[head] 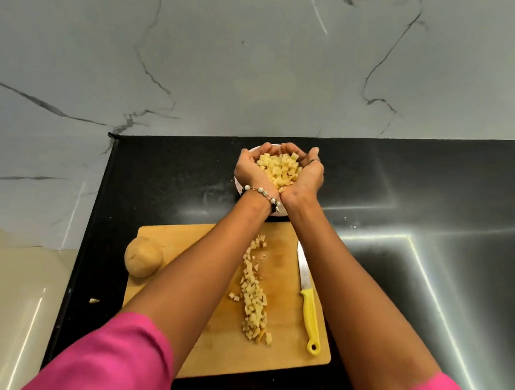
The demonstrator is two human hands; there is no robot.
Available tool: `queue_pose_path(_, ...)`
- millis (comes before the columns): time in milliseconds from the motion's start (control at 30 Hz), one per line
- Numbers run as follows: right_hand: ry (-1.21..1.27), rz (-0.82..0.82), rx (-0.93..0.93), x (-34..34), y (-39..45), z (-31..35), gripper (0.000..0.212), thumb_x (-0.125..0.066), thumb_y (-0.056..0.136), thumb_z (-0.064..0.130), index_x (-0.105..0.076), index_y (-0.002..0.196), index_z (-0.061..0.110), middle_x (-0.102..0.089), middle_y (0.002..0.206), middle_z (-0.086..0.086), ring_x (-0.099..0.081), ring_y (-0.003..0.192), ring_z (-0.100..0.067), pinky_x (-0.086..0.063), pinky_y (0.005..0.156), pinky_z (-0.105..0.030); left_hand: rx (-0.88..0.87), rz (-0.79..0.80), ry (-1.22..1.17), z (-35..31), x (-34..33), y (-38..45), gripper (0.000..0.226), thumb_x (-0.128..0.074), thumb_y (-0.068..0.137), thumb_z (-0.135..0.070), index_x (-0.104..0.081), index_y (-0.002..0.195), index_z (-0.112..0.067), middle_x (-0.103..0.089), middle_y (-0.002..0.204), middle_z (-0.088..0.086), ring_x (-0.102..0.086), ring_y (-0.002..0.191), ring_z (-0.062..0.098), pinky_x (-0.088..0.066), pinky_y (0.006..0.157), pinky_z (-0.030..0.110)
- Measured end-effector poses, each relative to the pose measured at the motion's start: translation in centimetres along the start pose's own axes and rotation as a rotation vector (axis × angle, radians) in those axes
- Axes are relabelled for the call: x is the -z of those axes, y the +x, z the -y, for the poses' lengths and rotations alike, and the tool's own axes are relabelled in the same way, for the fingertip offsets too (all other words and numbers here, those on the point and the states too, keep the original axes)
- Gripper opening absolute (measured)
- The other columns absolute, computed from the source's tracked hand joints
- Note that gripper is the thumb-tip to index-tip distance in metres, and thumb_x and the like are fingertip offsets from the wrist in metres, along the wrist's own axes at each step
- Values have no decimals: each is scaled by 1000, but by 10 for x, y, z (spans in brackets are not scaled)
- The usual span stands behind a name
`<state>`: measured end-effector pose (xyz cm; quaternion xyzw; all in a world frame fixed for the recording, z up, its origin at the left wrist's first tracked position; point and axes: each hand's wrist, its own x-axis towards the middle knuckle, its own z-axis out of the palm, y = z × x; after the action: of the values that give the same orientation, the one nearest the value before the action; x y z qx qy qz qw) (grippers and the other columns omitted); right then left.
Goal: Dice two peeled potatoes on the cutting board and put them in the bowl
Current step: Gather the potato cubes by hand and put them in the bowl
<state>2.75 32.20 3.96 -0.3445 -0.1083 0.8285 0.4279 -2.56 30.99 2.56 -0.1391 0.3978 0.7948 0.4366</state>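
Head view: knife [307, 294] beside dice trail [253, 297]

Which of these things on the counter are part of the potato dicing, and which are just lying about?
Part of the job: both hands, left and right, cupping pale diced potato cubes; white bowl; wooden cutting board; whole peeled potato; yellow-handled knife.

Lying about: small potato scrap on the black counter.

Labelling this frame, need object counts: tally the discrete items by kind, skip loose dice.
Hands: 2, left hand, right hand
Whole potato: 1
Knife: 1
Cutting board: 1
Bowl: 1
Total: 6
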Motion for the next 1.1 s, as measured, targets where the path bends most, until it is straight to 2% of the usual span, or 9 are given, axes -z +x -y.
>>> queue_pose_path(167,-468,-51,108,16,30,-6,66,-27,102,45,-67,67,6,-70,74,-11,-69,80,-24,-58,77,-37,-137,-124,416,10,13,35,57,-31,100,-36,-73,76,-6,-72,80,10,-67,83,25,-55,85,43)
queue_pose_path(267,-594,-98,228,20,45,-5,65,-29,103,41,-68,66,4,-71,73,-12,-69,75,-23,-55,70,-31,-209,-44,544,5,8,39,47,-32,102,-29,-70,85,-6,-69,74,4,-65,74,16,-54,82,35)
queue_pose_path(400,-676,-120,379,18,57,-5,57,-35,103,35,-65,78,-6,-66,68,-13,-65,65,-19,-52,66,-26,-373,88,703,6,3,43,25,-38,99,-6,-60,111,-7,-70,90,3,-67,88,11,-55,83,26)
queue_pose_path(567,-719,-108,484,13,58,-4,48,-41,100,40,-55,69,6,-54,51,-8,-53,44,-18,-50,47,-29,-566,-40,782,9,7,38,19,-48,96,-7,-67,102,-9,-67,88,2,-68,72,10,-60,68,32)
queue_pose_path(667,-671,-218,467,6,61,2,54,-40,98,47,-48,59,11,-43,44,-2,-37,35,-11,-33,35,-24,-504,-11,742,8,3,33,24,-46,99,-17,-66,105,-5,-66,81,2,-63,63,8,-58,63,29)
queue_pose_path(733,-562,-252,410,5,64,8,58,-37,99,50,-46,56,12,-39,43,1,-34,34,-10,-29,35,-23,-460,84,818,5,0,28,31,-43,100,-28,-66,106,-8,-67,84,0,-62,73,9,-55,75,31)
queue_pose_path(833,-484,-224,378,9,67,14,60,-34,99,51,-54,60,10,-45,47,2,-39,39,-9,-35,41,-23,-320,298,822,2,3,19,44,-34,101,-42,-61,120,-14,-67,108,4,-61,104,17,-48,96,37)
queue_pose_path(933,-423,-158,351,10,64,12,60,-31,100,50,-64,70,8,-54,56,0,-48,50,-9,-40,51,-23,-121,378,588,5,2,14,56,-21,99,-54,-46,138,-22,-55,131,9,-47,126,19,-30,109,39)
queue_pose_path(1100,-508,12,439,-1,53,0,42,-39,102,34,-66,90,4,-63,79,-5,-56,70,-11,-48,64,-25,46,443,240,1,-3,12,60,-25,97,-58,-26,148,-26,-46,137,9,-40,132,23,-29,112,44)
